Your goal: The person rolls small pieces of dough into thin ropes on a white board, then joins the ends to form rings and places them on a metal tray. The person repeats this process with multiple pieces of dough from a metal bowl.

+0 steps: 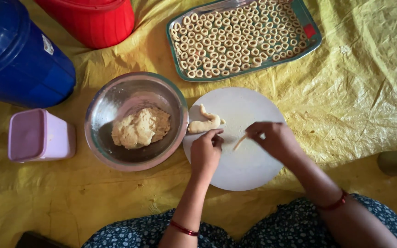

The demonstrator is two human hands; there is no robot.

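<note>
A thin dough strip is pinched at its upper end in the right hand, fingers closed; the left hand, curled, holds nothing visible. Strip lies mid-frame over the round white board: judged soft, light, tear-prone. Dough lump lies upper left on the board.

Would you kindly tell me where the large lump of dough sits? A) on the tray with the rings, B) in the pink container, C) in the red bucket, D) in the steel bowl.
D: the large lump of dough lies inside the steel bowl, left of the round white board where both hands work.
</note>
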